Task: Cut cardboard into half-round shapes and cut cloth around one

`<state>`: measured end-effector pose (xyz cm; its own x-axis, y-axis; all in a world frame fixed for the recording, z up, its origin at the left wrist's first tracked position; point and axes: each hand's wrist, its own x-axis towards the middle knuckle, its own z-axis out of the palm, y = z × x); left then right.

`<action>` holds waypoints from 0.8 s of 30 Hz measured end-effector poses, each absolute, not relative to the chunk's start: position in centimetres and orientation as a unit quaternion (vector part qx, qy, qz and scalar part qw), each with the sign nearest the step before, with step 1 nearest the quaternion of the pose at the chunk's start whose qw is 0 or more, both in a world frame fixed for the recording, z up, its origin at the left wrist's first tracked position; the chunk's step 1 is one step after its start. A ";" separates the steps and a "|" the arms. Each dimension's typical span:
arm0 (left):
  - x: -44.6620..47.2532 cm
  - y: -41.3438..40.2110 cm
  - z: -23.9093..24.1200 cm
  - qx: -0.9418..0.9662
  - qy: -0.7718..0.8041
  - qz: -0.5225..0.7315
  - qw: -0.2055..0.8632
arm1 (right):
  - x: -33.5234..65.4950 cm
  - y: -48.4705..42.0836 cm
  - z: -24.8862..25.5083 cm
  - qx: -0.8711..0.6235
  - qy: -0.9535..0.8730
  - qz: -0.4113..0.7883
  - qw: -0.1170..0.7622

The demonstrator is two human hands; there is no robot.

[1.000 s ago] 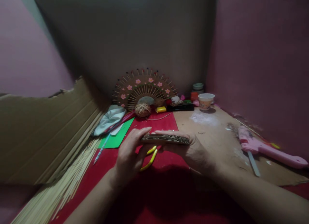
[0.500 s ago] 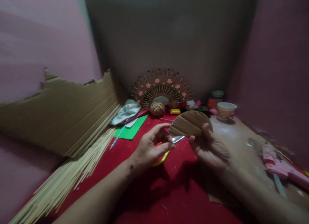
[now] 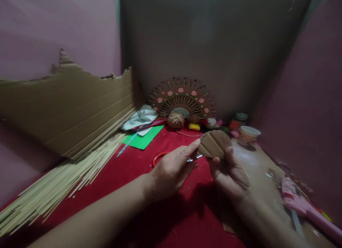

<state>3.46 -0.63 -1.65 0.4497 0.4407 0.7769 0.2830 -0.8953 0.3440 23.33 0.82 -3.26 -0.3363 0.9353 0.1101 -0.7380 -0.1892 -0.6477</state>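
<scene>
My right hand (image 3: 231,175) grips a small rounded piece of corrugated cardboard (image 3: 215,144) between thumb and fingers and holds it up, tilted, above the table. My left hand (image 3: 172,169) reaches in from the left. One fingertip touches the cardboard's left edge, while its other fingers stay apart from it below. Behind my left hand lies a pair of scissors with an orange handle (image 3: 159,157) on the red cloth (image 3: 139,180). Part of the blade shows past my fingers, and the rest is hidden.
Thin bamboo sticks (image 3: 72,180) and a large cardboard sheet (image 3: 88,112) line the left side. At the back are a decorated fan (image 3: 180,93), a twine ball (image 3: 175,121) and a cup (image 3: 248,135). Green paper (image 3: 145,137) lies left; a pink glue gun (image 3: 296,198) lies right.
My left fingertip has come onto the cardboard's left edge. The cardboard piece has turned and tilted in my right hand. The whole view has shifted slightly.
</scene>
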 end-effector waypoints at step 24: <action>2.8 0.2 0.1 0.707 0.265 0.524 0.395 | 22.3 -1.4 -1.5 -0.219 -0.631 0.514 0.538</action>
<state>2.78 0.19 0.13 0.3114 0.7879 0.5313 -0.0393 -0.5479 0.8356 22.28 -1.38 -1.52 -0.3242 0.8301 0.4538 -0.2777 0.3750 -0.8844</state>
